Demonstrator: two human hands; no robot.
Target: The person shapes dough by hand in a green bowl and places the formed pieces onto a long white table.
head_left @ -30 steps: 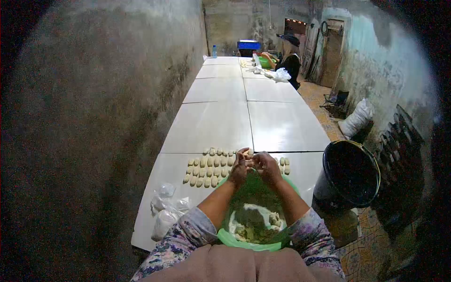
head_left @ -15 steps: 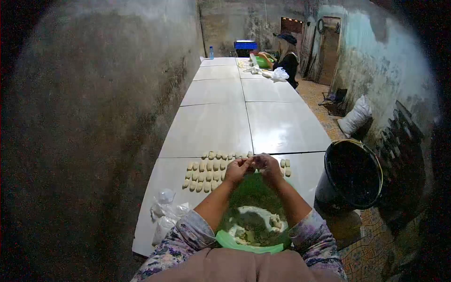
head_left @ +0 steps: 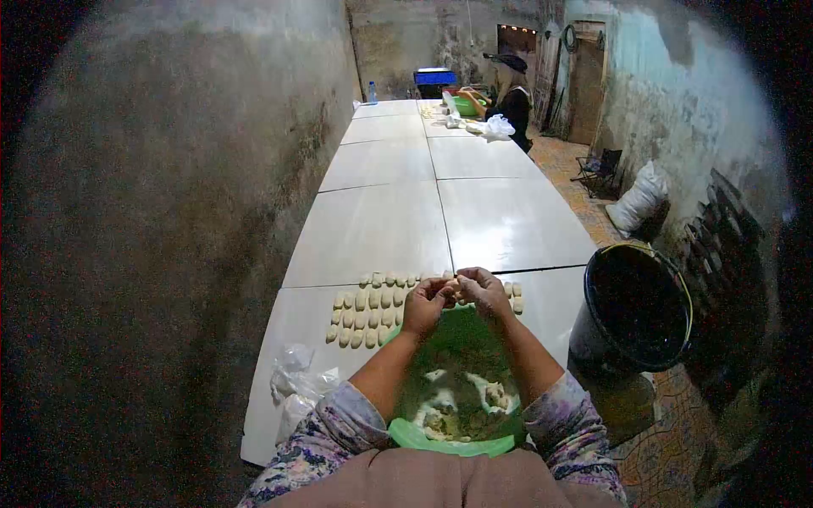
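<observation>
My left hand (head_left: 426,306) and my right hand (head_left: 486,294) meet over the far rim of a green basin (head_left: 453,441). Their fingertips pinch a small pale dough piece (head_left: 455,285) between them, mostly covered by the fingers. White powder and lumps of dough (head_left: 440,419) lie inside the basin, which stands close against my body. Beyond and to the left, small oblong dough pieces (head_left: 361,320) are laid in rows on the white table (head_left: 364,233). A few more dough pieces (head_left: 514,296) show just right of my right hand.
Clear plastic bags (head_left: 296,381) lie on the table at my left. A black bucket (head_left: 584,326) stands at the right edge. At the far end, a person (head_left: 512,102) works at another green basin (head_left: 468,107). A white sack (head_left: 639,201) leans by the right wall.
Both hands stay together over the basin, with the fingers shifted slightly around the dough piece. The powder in the basin looks differently spread. The view has tilted a little.
</observation>
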